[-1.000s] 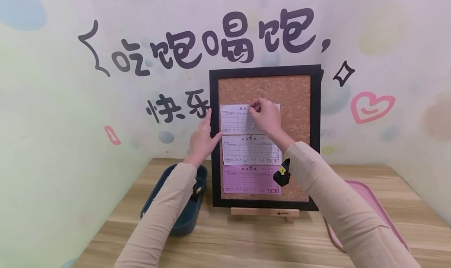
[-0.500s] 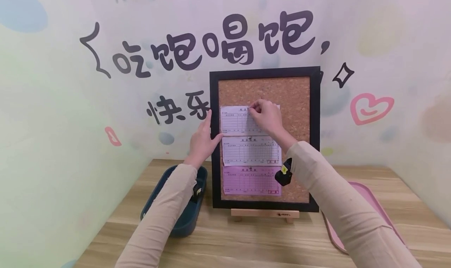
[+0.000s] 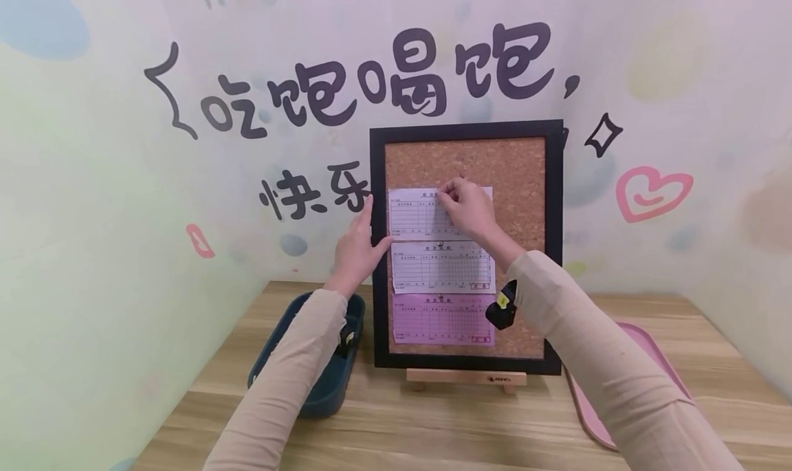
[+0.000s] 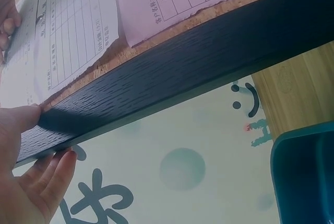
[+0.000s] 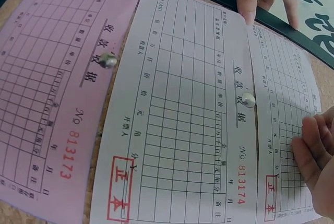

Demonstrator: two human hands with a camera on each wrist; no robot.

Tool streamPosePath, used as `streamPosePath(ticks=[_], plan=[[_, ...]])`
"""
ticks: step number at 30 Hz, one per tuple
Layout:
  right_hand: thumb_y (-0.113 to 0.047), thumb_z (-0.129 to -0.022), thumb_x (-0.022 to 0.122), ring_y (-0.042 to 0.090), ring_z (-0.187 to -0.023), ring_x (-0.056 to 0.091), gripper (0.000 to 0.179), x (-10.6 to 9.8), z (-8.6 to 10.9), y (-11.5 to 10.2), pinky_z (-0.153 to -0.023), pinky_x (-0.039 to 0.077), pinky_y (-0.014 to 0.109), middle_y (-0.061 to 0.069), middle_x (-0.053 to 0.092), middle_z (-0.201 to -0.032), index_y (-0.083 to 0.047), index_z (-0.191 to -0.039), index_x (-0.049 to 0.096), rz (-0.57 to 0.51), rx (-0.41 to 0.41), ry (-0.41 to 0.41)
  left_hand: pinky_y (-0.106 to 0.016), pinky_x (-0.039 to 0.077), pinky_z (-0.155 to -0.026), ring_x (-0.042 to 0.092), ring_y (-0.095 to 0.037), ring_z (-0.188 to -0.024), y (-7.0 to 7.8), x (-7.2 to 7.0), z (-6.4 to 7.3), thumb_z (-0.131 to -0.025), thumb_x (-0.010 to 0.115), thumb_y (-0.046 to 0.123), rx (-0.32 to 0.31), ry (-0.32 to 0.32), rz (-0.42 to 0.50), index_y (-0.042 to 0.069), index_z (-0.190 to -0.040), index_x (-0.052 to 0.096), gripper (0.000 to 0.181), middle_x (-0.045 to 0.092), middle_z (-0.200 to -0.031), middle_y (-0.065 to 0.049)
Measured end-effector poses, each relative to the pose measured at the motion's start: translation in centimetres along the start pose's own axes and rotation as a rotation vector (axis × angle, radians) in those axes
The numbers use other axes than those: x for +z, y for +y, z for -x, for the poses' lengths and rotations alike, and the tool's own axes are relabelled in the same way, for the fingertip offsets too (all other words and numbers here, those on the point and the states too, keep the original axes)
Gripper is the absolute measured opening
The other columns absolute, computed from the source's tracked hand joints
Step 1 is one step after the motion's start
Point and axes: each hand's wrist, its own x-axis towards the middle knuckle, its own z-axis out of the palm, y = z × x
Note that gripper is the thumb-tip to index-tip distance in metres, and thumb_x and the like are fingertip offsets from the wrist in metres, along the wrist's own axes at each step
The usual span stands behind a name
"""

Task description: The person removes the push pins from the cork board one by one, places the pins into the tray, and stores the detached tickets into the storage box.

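Note:
A framed corkboard [image 3: 518,175] leans on a small wooden easel [image 3: 467,377]. My left hand [image 3: 359,252] grips its black left edge, thumb in front and fingers behind. On the cork, one above another, are a white receipt [image 3: 408,214] at the top, a second white receipt [image 3: 421,268] and a pink receipt [image 3: 427,320]. Round-headed metal pushpins [image 5: 248,99] hold the lower two by their headings. At the top receipt's heading my right hand [image 3: 470,210] pinches thumb and forefinger together, apparently on a pushpin; the fingers hide it.
Left of the board a dark teal bin [image 3: 324,395] stands on the wooden table [image 3: 464,430], partly behind the left sleeve, with small dark items inside. A pink tray [image 3: 597,416] lies at the right under the right forearm. A printed wall [image 3: 124,285] rises close behind.
The whole head view has shifted slightly downward. Both hands keep their places on the board and the top receipt, with no other clear movement.

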Motion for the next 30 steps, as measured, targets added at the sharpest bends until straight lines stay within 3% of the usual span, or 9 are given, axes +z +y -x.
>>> streamPosePath(ticks=[11,17,25,30], plan=[[-0.016,-0.092,0.051,0.013,-0.056,0.050,0.017,-0.3,0.6,1.0,-0.052,0.041,0.023,0.005,0.053,-0.065,-0.001,-0.094,0.058,-0.243,0.033,-0.038,-0.040,0.049,-0.075,0.059,-0.031,-0.093,-0.1,-0.1,-0.2,-0.083,0.065,0.027,0.013,0.014,-0.033,0.013,-0.146,0.015,0.082,0.039,-0.139,-0.015],[-0.010,-0.091,0.051,0.009,-0.052,0.048,0.015,-0.6,1.1,1.9,-0.048,0.040,0.020,0.005,0.050,-0.062,0.003,-0.091,0.056,-0.310,0.030,-0.038,-0.039,0.050,-0.071,0.059,-0.030,-0.093,-0.1,-0.1,-0.3,-0.082,0.066,0.028,0.035,0.024,-0.077,0.009,-0.144,0.017,0.081,0.041,-0.137,-0.017],[-0.011,-0.092,0.051,0.010,-0.052,0.048,0.014,-1.2,2.2,2.6,-0.048,0.040,0.020,0.007,0.051,-0.062,0.002,-0.090,0.056,-0.328,0.046,-0.058,-0.035,0.047,-0.063,0.048,-0.026,-0.089,0.4,-0.4,-1.0,-0.074,0.073,0.028,0.100,0.154,-0.149,0.005,-0.135,0.034,0.075,0.044,-0.113,-0.015],[-0.013,-0.092,0.051,0.010,-0.053,0.048,0.015,-1.2,2.7,2.9,-0.049,0.041,0.021,0.008,0.051,-0.065,0.001,-0.091,0.055,-0.342,0.073,-0.084,-0.035,0.048,-0.071,0.047,-0.026,-0.097,1.2,-0.8,-1.9,-0.072,0.075,0.024,0.195,0.198,-0.214,0.004,-0.130,0.041,0.070,0.046,-0.113,-0.014]])
